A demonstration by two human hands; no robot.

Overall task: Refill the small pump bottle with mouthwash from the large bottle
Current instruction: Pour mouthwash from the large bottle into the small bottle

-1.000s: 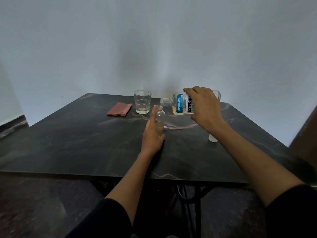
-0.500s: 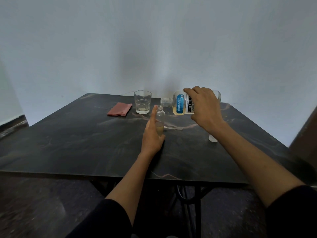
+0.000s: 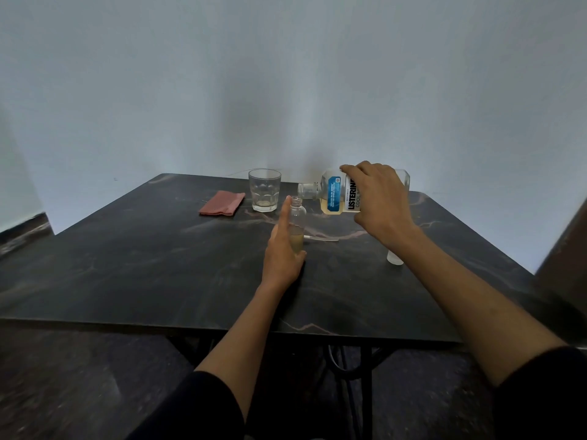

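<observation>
Almost nothing has moved in the last second. The right hand (image 3: 379,200) still grips the big bottle (image 3: 336,195), tipped on its side, with its open mouth just above and to the right of the little bottle's neck. The left hand (image 3: 282,252) still steadies the small bottle (image 3: 297,225), which stands upright on the surface (image 3: 143,265). Its fingers are straight along the side of the small bottle and its thumb is around the bottom, so it looks like a light hold.

The small bottle has pale yellow liquid up to about the middle. The level looks the same as it did a moment ago. I cannot see a stream of liquid between the two bottles, so I cannot tell if any is going in right now. The big bottle has only a little liquid left, lying low along its side. So the pouring seems slow or stopped, and the big bottle may need to tip more.

Just past the left hand, a thin white pump tube (image 3: 320,239) lies flat on the surface. A small white cap (image 3: 394,258) peeks out under the right wrist. Beyond the left hand stand a glass (image 3: 264,190) and a folded pink cloth (image 3: 222,203).
</observation>
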